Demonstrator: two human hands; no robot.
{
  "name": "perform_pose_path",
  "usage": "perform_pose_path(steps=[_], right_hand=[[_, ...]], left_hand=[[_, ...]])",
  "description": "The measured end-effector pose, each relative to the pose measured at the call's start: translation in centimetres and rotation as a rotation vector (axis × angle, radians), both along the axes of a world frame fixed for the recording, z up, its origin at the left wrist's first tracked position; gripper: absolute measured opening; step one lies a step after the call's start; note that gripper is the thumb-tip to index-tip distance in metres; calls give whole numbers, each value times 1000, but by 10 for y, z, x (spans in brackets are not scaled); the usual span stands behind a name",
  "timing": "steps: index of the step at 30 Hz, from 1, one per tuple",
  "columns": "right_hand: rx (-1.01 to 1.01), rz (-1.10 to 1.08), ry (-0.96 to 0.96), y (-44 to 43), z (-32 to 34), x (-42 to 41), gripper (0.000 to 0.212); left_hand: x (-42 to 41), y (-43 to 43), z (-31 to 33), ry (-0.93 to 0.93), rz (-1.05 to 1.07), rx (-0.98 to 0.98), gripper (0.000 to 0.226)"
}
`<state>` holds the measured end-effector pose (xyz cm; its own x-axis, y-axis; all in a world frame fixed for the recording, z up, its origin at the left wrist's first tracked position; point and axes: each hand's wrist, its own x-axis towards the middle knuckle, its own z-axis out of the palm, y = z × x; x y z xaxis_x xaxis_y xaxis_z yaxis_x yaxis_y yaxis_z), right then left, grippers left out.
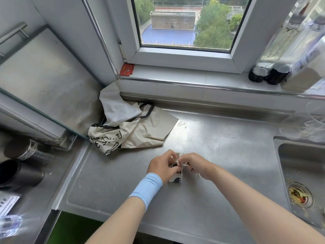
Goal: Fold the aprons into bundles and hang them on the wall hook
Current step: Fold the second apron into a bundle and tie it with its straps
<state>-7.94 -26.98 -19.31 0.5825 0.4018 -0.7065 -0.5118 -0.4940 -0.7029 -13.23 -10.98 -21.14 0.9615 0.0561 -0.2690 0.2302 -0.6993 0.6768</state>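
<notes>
Gripping a small folded bundle (175, 179) on the bench (219, 152) with left hand (161, 167) and right hand (196, 165), both pinching its top, likely to secure it. Leaving apron (133, 127) crumpled near window corner, awaiting folding.

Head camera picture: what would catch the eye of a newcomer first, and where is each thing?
First come the hands at the centre of the steel counter: the left hand and the right hand pinch a small apron bundle between them. Behind them, in the left corner below the window, a beige apron with black print and black straps lies crumpled and unfolded.
</notes>
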Motion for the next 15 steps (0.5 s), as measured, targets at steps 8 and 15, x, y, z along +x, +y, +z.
perform_pose_path(steps=[8,15], right_hand=[[-43,23,-31,-5,-9,5,16],[-155,155,-336,-20,-10,4,9]], left_hand=[[2,7,-2,43,-6,-172,18],[1,23,6,186,-149,51,23]])
